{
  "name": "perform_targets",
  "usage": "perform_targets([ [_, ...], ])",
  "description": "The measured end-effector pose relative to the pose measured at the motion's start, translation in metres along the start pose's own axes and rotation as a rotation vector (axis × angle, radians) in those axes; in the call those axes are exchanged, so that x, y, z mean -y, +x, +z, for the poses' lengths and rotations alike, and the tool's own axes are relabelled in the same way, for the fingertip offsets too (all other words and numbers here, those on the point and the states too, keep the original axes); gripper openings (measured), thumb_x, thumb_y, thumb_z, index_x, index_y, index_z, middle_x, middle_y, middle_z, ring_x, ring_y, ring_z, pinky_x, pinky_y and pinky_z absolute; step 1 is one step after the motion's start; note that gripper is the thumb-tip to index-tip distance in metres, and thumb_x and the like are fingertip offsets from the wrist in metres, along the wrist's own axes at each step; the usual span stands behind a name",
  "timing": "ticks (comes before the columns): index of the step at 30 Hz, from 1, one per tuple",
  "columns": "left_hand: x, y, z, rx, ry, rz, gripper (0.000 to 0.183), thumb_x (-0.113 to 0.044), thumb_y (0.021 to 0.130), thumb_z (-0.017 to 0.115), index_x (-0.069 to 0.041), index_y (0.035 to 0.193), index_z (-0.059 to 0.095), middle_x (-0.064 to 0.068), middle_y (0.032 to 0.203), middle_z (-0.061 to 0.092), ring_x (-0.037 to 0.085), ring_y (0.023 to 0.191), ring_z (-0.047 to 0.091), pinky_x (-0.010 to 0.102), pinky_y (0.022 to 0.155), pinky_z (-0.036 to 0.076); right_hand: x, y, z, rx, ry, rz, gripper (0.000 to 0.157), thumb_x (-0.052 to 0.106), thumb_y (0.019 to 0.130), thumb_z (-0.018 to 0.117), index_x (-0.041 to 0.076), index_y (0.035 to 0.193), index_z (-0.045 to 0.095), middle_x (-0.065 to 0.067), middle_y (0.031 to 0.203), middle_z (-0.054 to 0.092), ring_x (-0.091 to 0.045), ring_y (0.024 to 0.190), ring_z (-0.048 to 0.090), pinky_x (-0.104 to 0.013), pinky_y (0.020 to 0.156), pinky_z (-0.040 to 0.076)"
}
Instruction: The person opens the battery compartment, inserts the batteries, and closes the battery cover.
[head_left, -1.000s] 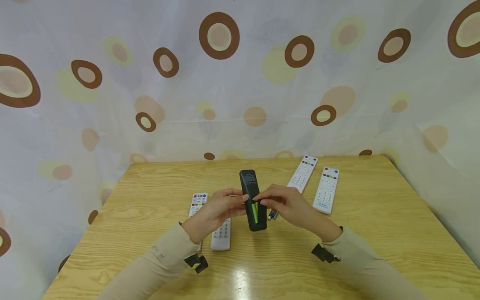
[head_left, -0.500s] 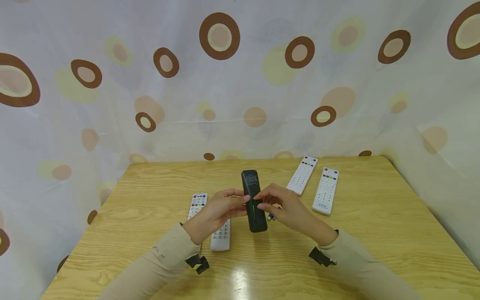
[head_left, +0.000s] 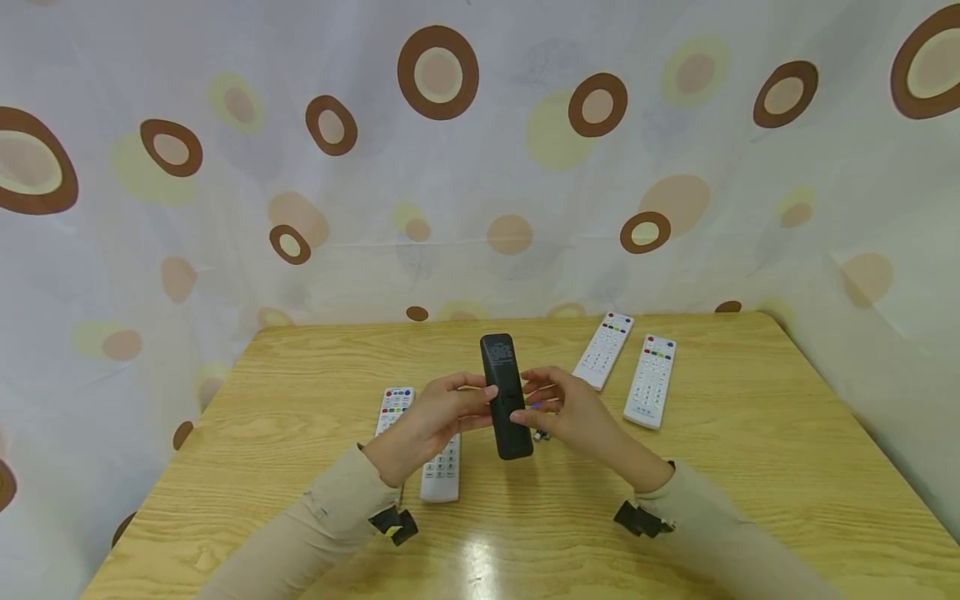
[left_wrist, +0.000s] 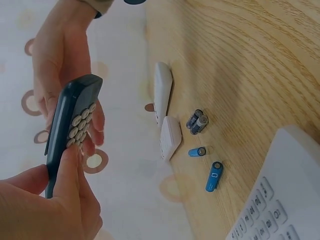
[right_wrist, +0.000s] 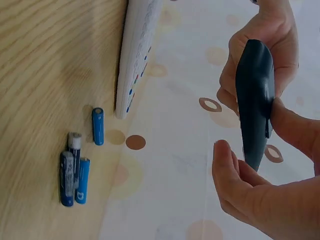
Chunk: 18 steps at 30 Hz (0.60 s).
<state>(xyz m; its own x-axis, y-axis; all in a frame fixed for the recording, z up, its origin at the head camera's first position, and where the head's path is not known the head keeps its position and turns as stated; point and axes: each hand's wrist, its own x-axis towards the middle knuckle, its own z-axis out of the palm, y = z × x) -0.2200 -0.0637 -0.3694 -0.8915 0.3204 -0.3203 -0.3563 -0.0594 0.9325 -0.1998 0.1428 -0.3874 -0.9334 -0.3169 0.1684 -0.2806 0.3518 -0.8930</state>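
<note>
A black remote control [head_left: 506, 400] hangs above the table, back side up in the head view, its pale keys facing down. My left hand [head_left: 442, 421] grips its left edge, thumb on the back and fingers beneath, as the left wrist view [left_wrist: 65, 195] also tells. My right hand [head_left: 573, 421] is at the other edge. In the right wrist view, its thumb [right_wrist: 295, 127] presses the battery cover [right_wrist: 268, 112], while the bent fingers [right_wrist: 227, 170] lie on the opposite side. The cover sits over the compartment, so no batteries show inside the remote.
Two white remotes [head_left: 438, 475] lie partly under my left forearm. Another white remote [head_left: 603, 350] and a fourth one [head_left: 651, 382] lie at the back right. Several loose blue and dark batteries [right_wrist: 75, 175] lie on the wooden table [head_left: 315, 375]. A patterned curtain [head_left: 480, 183] hangs behind.
The green batteries seen in the open compartment are now hidden under the cover. My right fingers have moved from the cover to the remote's far side, thumb lower on the back.
</note>
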Motion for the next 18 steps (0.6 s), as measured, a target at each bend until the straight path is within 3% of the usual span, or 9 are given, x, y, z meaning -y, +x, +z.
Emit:
perform_targets([
  [3,-0.0006,-0.0014,0.0007,0.0,-0.005,-0.004,0.031,-0.008,0.093,0.063,0.002,0.121,0.055,0.018,0.112,0.063,0.019,0.088,0.065,0.035,0.086,0.054,-0.0002,0.0014,-0.0026,0.061,0.118,0.149,0.052,0.021,0.087,0.073,-0.006,0.127,0.054,-0.018,0.114,0.063,-0.029,0.102,0.064,-0.04,0.084,0.054],
  [6,-0.0006,-0.0029,0.0021,0.004,0.001,-0.002,0.031,-0.008,0.093,0.064,0.002,0.121,0.055,0.017,0.111,0.063,0.019,0.088,0.065,0.035,0.086,0.054,-0.0001,0.0021,-0.0038,0.078,0.183,0.221,0.05,0.021,0.086,0.074,-0.006,0.123,0.057,-0.017,0.109,0.066,-0.026,0.099,0.066,-0.044,0.086,0.053],
  [12,0.0,-0.0051,0.005,0.01,0.02,0.024,0.027,-0.007,0.094,0.062,0.004,0.117,0.056,0.015,0.108,0.062,0.019,0.087,0.064,0.035,0.087,0.054,0.0031,0.0019,-0.0031,0.035,0.205,0.251,0.043,0.017,0.082,0.078,-0.005,0.115,0.061,-0.011,0.097,0.066,-0.02,0.087,0.067,-0.043,0.081,0.054],
  [18,0.0013,-0.0039,0.0053,-0.007,0.02,0.031,0.028,-0.008,0.094,0.062,0.004,0.119,0.056,0.016,0.109,0.061,0.019,0.087,0.063,0.036,0.088,0.053,0.0032,0.0018,0.0002,0.015,0.174,0.234,0.045,0.017,0.084,0.076,-0.005,0.119,0.06,-0.015,0.105,0.066,-0.024,0.093,0.066,-0.042,0.082,0.054],
])
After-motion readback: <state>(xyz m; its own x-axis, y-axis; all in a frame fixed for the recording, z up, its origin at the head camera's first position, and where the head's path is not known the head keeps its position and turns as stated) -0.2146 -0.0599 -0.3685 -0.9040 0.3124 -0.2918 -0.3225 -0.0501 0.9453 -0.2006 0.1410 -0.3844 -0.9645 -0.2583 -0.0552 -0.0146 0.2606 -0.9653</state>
